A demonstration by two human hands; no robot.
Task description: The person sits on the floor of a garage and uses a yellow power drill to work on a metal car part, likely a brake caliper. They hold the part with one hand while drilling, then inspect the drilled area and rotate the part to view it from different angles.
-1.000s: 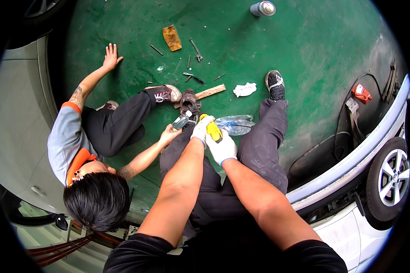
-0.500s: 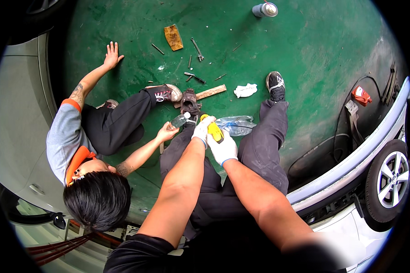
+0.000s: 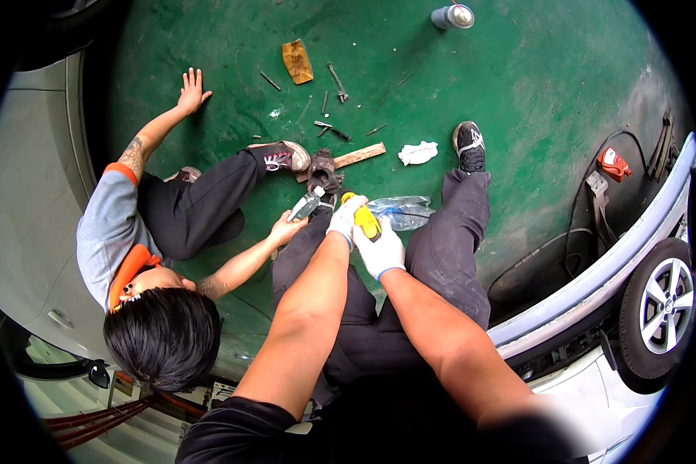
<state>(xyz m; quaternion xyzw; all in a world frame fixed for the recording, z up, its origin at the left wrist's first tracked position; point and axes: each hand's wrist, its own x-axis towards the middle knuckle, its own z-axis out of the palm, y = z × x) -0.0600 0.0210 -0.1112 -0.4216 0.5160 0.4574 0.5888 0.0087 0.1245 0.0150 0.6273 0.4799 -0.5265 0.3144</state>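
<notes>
Both my hands wear white gloves and are closed around a yellow power tool [image 3: 367, 223] with dark parts, held low between my knees. Its exact kind does not show. My left hand [image 3: 345, 218] grips its far end, and my right hand [image 3: 383, 251] wraps the nearer end. Just beyond them, a rusty metal part [image 3: 323, 172] is on the floor by my left shoe, against a wooden strip [image 3: 359, 155]. A co-worker's hand [image 3: 284, 229] holds a clear plastic bottle [image 3: 308, 204] with its white cap tilted toward the metal part.
A clear plastic bag [image 3: 404, 213] lies beside my right hand, and a crumpled white cloth [image 3: 417, 153] farther off. Several bolts and tools, including a wrench [image 3: 337, 82], are scattered ahead near a brown piece [image 3: 297, 62]. A spray can [image 3: 452, 16] stands beyond. Cars flank both sides.
The co-worker's bottle has tipped more upright and its cap has moved slightly away from me, closer to the metal part. My hands hold nearly the same place on the yellow tool.
</notes>
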